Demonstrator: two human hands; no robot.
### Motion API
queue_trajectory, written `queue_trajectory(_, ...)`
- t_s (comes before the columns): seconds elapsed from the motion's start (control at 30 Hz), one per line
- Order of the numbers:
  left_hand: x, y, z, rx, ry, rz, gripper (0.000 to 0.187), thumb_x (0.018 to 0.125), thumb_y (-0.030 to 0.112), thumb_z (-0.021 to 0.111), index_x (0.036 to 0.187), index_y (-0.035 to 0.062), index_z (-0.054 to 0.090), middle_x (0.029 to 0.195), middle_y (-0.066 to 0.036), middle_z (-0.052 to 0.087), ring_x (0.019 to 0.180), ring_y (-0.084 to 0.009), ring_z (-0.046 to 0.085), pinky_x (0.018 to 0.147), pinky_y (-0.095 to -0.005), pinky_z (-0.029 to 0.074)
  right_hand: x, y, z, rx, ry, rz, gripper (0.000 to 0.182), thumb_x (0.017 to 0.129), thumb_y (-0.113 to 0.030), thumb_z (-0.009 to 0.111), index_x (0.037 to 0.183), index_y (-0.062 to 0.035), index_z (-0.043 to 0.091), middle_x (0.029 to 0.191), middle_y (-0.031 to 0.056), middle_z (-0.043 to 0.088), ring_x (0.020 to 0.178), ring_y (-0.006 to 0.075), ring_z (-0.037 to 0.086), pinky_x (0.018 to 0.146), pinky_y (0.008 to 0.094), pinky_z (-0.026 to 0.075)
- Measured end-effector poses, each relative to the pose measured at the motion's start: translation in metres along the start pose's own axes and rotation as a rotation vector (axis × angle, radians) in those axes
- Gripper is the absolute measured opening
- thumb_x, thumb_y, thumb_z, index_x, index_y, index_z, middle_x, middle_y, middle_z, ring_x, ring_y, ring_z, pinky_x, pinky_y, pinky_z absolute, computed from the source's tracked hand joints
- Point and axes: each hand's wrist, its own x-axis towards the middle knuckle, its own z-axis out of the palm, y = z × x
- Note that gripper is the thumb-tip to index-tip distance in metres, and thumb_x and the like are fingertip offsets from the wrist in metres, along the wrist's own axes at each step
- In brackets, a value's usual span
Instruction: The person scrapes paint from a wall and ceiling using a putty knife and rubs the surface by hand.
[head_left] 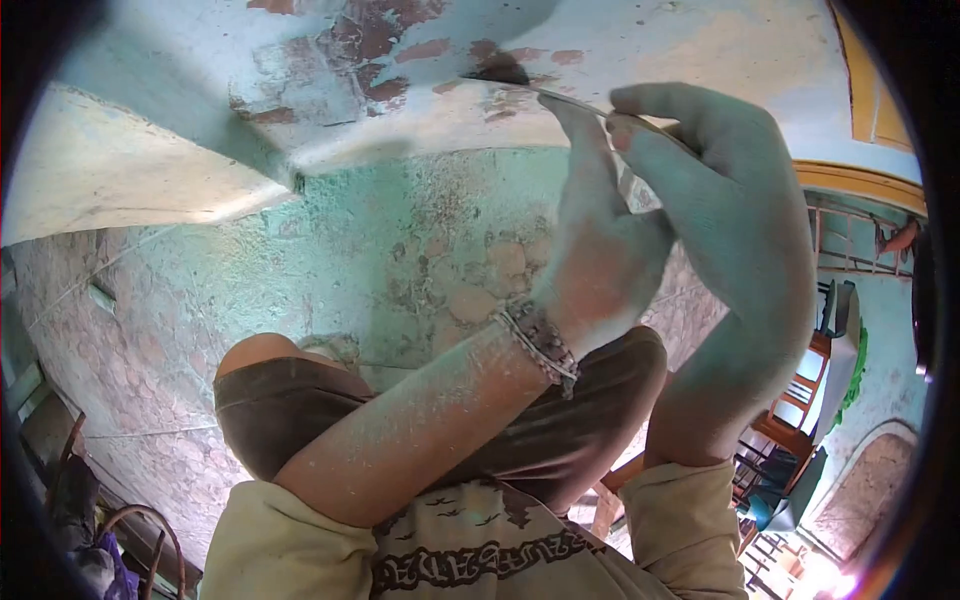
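Both hands work overhead at a flaking painted surface. The left hand [600,250] and the right hand [730,200] meet near the top of the view, both dusted pale green-white; together they pinch a thin flat scraper blade [560,97] whose tip lies against the ceiling [420,110]. Left grip: fingers stretched up along the blade, pressing it. Right grip: curled closed over the rear of the tool, handle hidden inside the fist. Progress, as a judgement: patchy. Around the blade tip the paint is already off in ragged reddish-brown patches [380,40], bare plaster or brick showing; much pale green coat is left to either side. The wall [400,260] below is mottled too, green over pinkish blotches, rough and chalky. Forearms carry a film of fine powder. A beaded metal bracelet [545,345] sits on the left wrist. Brown shorts and a cream printed shirt [480,550] show below. Wooden chairs [790,420] stand far down at the right.
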Motion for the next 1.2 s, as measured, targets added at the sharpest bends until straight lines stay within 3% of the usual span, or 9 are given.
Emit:
queue_trajectory(0.1, 0.008, -0.020, -0.024, -0.347, -0.060, -0.250, 0.057, 0.082, -0.009, 0.045, 0.135, -0.0001, 0.025, 0.113, -0.011, 0.051, 0.100, -0.0173, 0.055, 0.084, -0.0309, 0.048, 0.020, 0.022, 0.042, -0.330, 0.059, -0.279, 0.028, 0.084, -0.020, 0.061, 0.098, 0.0031, 0.066, 0.081, 0.0220, 0.066, 0.075, 0.0316, 0.067, 0.069, 0.0350, 0.052)
queue_trajectory(0.2, 0.014, -0.049, -0.060, -0.729, 0.054, -0.524, 0.036, 0.091, 0.008, 0.053, 0.126, 0.0048, 0.043, 0.116, -0.010, 0.054, 0.105, -0.0150, 0.053, 0.089, -0.0306, 0.046, 0.032, 0.017, 0.084, -0.354, -0.176, -0.008, 0.026, 0.084, -0.021, 0.058, 0.095, 0.0006, 0.067, 0.085, 0.0250, 0.064, 0.081, 0.0380, 0.064, 0.074, 0.0404, 0.051)
queue_trajectory(0.37, 0.005, -0.048, -0.040, 0.039, -0.085, -0.160, 0.044, 0.090, 0.006, 0.051, 0.132, 0.0060, 0.038, 0.117, -0.011, 0.055, 0.103, -0.0175, 0.055, 0.087, -0.0310, 0.047, 0.006, 0.012, 0.066, -0.232, 0.003, 0.052, 0.025, 0.085, -0.022, 0.054, 0.092, -0.0015, 0.066, 0.085, 0.0243, 0.064, 0.085, 0.0383, 0.064, 0.078, 0.0433, 0.050)
queue_trajectory(0.57, 0.009, -0.077, -0.066, -0.394, -0.070, -0.430, 0.053, 0.089, 0.004, 0.049, 0.139, 0.0075, 0.032, 0.117, -0.012, 0.057, 0.102, -0.0206, 0.058, 0.085, -0.0314, 0.048, 0.013, 0.031, 0.119, -0.364, -0.201, 0.137, 0.024, 0.085, -0.015, 0.048, 0.089, 0.0033, 0.063, 0.084, 0.0274, 0.064, 0.082, 0.0393, 0.065, 0.073, 0.0440, 0.053)
queue_trajectory(0.7, 0.006, -0.080, -0.059, 0.355, -0.132, -0.095, 0.059, 0.088, 0.002, 0.048, 0.143, 0.0085, 0.028, 0.117, -0.013, 0.058, 0.101, -0.0226, 0.060, 0.083, -0.0316, 0.048, 0.001, 0.032, 0.067, -0.137, -0.005, 0.162, 0.029, 0.086, -0.019, 0.048, 0.099, 0.0012, 0.064, 0.086, 0.0257, 0.064, 0.086, 0.0400, 0.063, 0.080, 0.0459, 0.047)
queue_trajectory(0.8, 0.005, -0.095, -0.060, -0.489, 0.040, -0.358, 0.056, 0.090, 0.005, 0.044, 0.143, 0.0080, 0.029, 0.121, -0.014, 0.058, 0.104, -0.0265, 0.060, 0.081, -0.0322, 0.048, 0.001, 0.061, 0.099, -0.321, -0.071, 0.092, 0.029, 0.086, -0.018, 0.049, 0.103, 0.0011, 0.063, 0.084, 0.0244, 0.064, 0.085, 0.0381, 0.063, 0.079, 0.0415, 0.048)
queue_trajectory(1.03, -0.003, -0.105, -0.042, -1.013, 0.302, -0.166, 0.045, 0.093, 0.015, 0.047, 0.135, 0.0027, 0.038, 0.121, -0.007, 0.053, 0.117, -0.0187, 0.049, 0.097, -0.0313, 0.038, -0.015, 0.061, 0.067, -0.104, -0.099, 0.146, 0.036, 0.087, -0.024, 0.053, 0.110, 0.0007, 0.063, 0.097, 0.0219, 0.066, 0.088, 0.0270, 0.065, 0.081, 0.0344, 0.048)
queue_trajectory(1.13, 0.007, -0.090, -0.056, 0.696, 0.042, 0.360, 0.038, 0.081, -0.003, 0.049, 0.118, 0.0003, 0.055, 0.126, -0.015, 0.050, 0.103, -0.0257, 0.057, 0.088, -0.0337, 0.048, 0.007, 0.063, 0.065, -0.189, -0.045, 0.095, 0.031, 0.080, -0.019, 0.049, 0.099, -0.0032, 0.068, 0.094, 0.0238, 0.065, 0.092, 0.0379, 0.063, 0.083, 0.0421, 0.049)
queue_trajectory(1.2, 0.015, -0.099, -0.034, -0.008, 0.171, 0.206, 0.032, 0.078, -0.008, 0.049, 0.107, -0.0006, 0.058, 0.119, -0.019, 0.051, 0.097, -0.0313, 0.058, 0.081, -0.0355, 0.049, 0.013, 0.063, 0.053, -0.248, -0.087, -0.012, 0.034, 0.077, -0.018, 0.051, 0.100, 0.0009, 0.067, 0.095, 0.0239, 0.066, 0.090, 0.0355, 0.065, 0.081, 0.0385, 0.050)
